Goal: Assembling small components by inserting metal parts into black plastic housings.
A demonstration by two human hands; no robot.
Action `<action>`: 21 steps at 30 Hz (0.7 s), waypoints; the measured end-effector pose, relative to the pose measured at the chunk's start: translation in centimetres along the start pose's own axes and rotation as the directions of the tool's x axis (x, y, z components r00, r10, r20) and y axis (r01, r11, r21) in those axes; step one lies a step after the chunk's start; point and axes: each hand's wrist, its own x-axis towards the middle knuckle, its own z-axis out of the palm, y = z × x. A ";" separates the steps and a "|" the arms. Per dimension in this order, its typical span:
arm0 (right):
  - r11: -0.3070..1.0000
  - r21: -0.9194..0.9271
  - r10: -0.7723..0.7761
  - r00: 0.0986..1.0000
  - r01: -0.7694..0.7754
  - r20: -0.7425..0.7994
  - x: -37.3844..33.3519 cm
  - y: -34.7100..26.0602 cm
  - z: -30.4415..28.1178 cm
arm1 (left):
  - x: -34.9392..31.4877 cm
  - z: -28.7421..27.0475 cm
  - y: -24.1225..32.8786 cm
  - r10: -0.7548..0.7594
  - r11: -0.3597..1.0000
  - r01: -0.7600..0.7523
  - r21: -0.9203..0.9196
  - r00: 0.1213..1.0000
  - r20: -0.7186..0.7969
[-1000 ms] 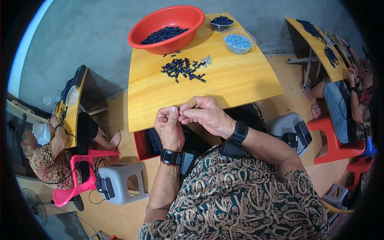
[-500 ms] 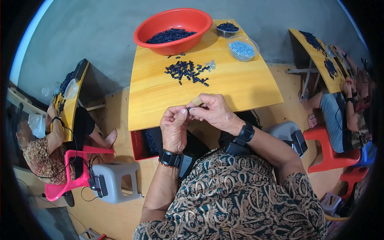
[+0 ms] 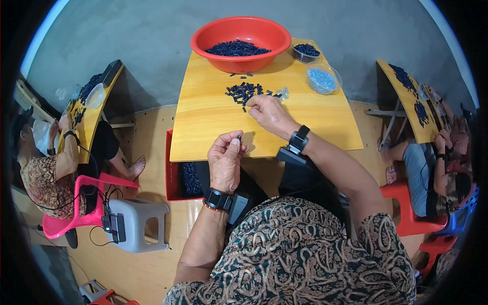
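Observation:
My left hand point(image 3: 225, 161) is closed just off the table's near edge, with a small black cylindrical piece point(image 3: 239, 137) pinched between thumb and forefinger. Over the table, my right hand point(image 3: 272, 114) reaches to the near side of a loose pile of small black tube-like pieces point(image 3: 240, 93). Its fingertips are drawn together there; whether a piece is between them I cannot make out. Beside that pile, just beyond the right hand, lies a small cluster of clear or silvery little parts point(image 3: 284, 92).
A red basin point(image 3: 239, 66) of black pieces stands at the table's far end. Right of it are a tub of black pieces point(image 3: 306, 52) and a tub of pale blue parts point(image 3: 322, 80). A red box point(image 3: 173, 178) sits below. People work at tables on both sides.
My hands have come apart. The right hand has moved forward to the black pile, while the left stays near the table edge with a black piece. The view has shifted slightly.

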 end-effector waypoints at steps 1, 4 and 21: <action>1.000 -0.001 -0.004 1.000 0.004 0.004 0.5 0.2 0.3 | 0.0 -0.1 0.0 0.004 1.000 -0.004 0.003 1.000 -0.002; 0.991 -0.113 -0.062 0.998 0.065 0.024 1.5 0.6 1.1 | 0.0 -0.1 -0.1 0.004 0.999 -0.004 -0.035 1.000 -0.008; 0.913 -0.364 -0.135 0.979 0.182 0.153 2.1 0.8 1.7 | 0.4 -0.4 -0.6 0.075 0.997 -0.071 0.040 0.992 -0.107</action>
